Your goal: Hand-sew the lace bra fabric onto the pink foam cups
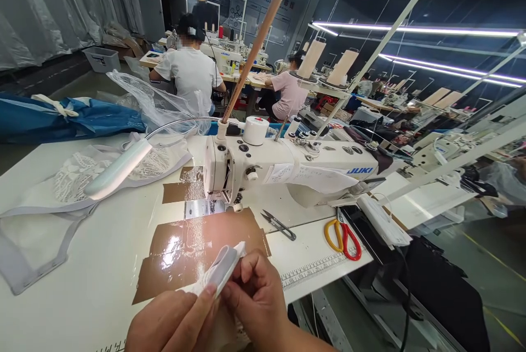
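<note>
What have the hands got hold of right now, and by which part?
A folded white fabric strip. The left hand pinches its lower end; the right hand grips its right edge. Top end free.

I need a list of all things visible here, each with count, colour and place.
table: one, white, under everything
sewing machine: one, white, middle of table
tape patches: several, brown, around the needle
lamp: one, white, left of the machine
lace pieces: some, white, under the lamp
thread snips: one, dark, right of the tape
scissors: one, yellow and red, right of the snips
thread cones: several, cream, behind the machine
people: three, far behind
fabric strip: one, white, pinched by both hands
left hand: one, bottom edge, pinching the strip
right hand: one, beside it, pinching the strip
</note>
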The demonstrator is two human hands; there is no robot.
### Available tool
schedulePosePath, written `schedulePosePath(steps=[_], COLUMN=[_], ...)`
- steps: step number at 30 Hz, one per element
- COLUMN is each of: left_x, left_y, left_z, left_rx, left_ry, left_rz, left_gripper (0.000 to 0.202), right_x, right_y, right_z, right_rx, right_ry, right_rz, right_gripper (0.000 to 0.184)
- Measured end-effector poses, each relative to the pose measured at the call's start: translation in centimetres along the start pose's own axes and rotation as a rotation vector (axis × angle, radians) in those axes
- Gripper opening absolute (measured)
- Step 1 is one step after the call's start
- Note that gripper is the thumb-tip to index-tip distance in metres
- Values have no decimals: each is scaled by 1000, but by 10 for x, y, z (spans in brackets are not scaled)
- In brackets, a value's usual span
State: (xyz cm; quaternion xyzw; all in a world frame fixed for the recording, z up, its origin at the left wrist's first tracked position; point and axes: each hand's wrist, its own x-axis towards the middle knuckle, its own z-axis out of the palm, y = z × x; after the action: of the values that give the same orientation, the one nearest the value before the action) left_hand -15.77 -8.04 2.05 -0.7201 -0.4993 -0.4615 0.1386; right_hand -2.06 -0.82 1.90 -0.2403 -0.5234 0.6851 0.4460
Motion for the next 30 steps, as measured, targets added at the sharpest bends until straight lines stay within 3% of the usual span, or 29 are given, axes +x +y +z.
schedulePosePath(steps=[3,5,7,10,16,19,21,24,30], left_x=[6,10,13,20,43,49,46,37,26], left_y=[-9,-19,-31,-46,-69,-84,-94,-102,-106], left_z=[-5,-10,-15,-21,-26,-18,-8,7,10], left_rx=[-54,-138,-215,-324,-631,-915,-1112,-1191,-1261], left_ry=[-56,-140,-259,-389,-700,-839,-813,-743,-724], left_rz=[22,-9,-57,-120,-383,-644,-874,-1023,-1095], left_gripper=[15,16,17,16,15,17,22,29,30], right_x=[3,8,15,27,49,55,58,60,59], right_y=[-11,-24,-37,-45,-30,-20,-11,7,23], right_z=[-5,-11,-16,-19,-11,-7,-7,-9,-15], right_rx=[-84,-274,-552,-794,-504,-435,-282,-10,223], right_ry=[-66,-174,-253,-221,-263,-269,-142,75,-20], right_rz=[36,56,12,-85,84,137,263,421,588], right_gripper=[26,12,16,15,8,12,19,28,35])
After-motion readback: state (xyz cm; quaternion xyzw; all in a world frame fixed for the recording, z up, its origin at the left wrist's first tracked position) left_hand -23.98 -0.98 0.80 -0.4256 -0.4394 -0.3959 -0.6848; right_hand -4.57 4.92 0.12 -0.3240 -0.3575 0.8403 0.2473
